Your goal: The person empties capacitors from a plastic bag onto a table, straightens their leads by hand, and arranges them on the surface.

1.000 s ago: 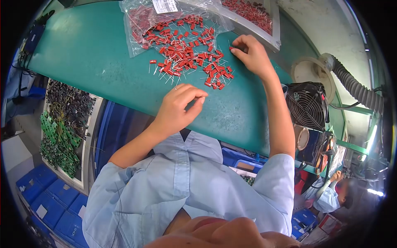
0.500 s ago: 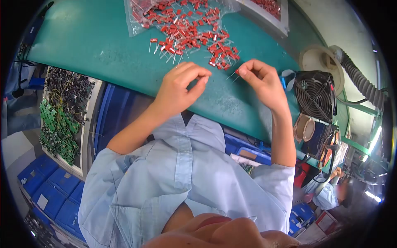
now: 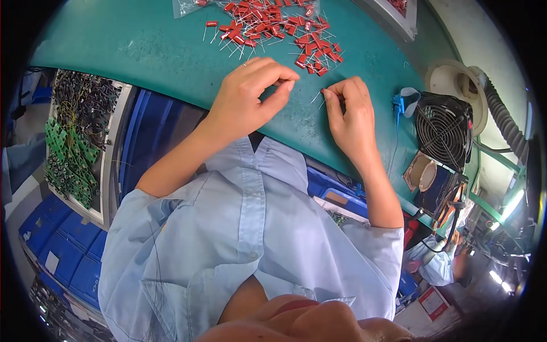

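Note:
Between thumb and fingertips, my right hand (image 3: pixel 351 114) pinches a red component (image 3: pixel 323 90) whose two thin leads point down and left. My left hand (image 3: pixel 250 97) is over the near part of the green mat (image 3: pixel 165 62), thumb and index fingertip brought together; whatever they may hold is too small to make out. Beyond both hands lies a loose pile of red two-lead components (image 3: pixel 256 23), with a smaller cluster (image 3: pixel 316 51) at its right side. The edge of a clear plastic bag (image 3: pixel 185 7) shows at the top.
At right stand a black fan (image 3: pixel 444 130), a blue clip with a strap (image 3: pixel 400 104) and a ribbed hose (image 3: pixel 507 119). A tray of green circuit boards (image 3: pixel 71 159) is at left, above blue bins (image 3: pixel 65 245). A co-worker (image 3: pixel 439 265) sits at lower right.
My right hand has come back from beside the pile towards my left hand, with a red component in its fingertips. The view has shifted, so the pile and bag appear higher.

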Motion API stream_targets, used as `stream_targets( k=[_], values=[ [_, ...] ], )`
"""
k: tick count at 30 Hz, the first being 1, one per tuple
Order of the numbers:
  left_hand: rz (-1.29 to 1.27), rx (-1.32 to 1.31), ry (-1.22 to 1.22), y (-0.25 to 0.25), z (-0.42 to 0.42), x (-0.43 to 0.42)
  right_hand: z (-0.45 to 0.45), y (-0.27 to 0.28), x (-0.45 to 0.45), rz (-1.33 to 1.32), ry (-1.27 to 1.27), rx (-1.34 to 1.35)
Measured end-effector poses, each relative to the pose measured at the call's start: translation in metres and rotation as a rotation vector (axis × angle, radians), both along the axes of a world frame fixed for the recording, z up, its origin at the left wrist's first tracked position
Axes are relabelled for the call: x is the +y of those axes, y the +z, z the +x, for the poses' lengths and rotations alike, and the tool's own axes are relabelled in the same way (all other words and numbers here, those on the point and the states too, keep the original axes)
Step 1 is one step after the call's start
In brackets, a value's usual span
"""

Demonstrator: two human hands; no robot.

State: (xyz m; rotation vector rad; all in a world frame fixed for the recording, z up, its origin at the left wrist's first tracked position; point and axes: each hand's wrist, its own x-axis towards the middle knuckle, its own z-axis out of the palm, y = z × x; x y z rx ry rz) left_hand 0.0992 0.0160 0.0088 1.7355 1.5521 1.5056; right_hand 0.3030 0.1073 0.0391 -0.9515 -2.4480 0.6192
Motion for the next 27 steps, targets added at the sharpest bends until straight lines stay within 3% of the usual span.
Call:
stream_targets(
  k=[19,27],
  values=[
    [0.035,0.013,0.017,0.001,0.001,0.000,-0.003,-0.010,-0.010,0.280,0.051,-0.042],
    [0.057,0.010,0.029,-0.002,0.000,-0.002,-0.002,-0.005,0.005,0.084,-0.076,0.135]
  ],
)
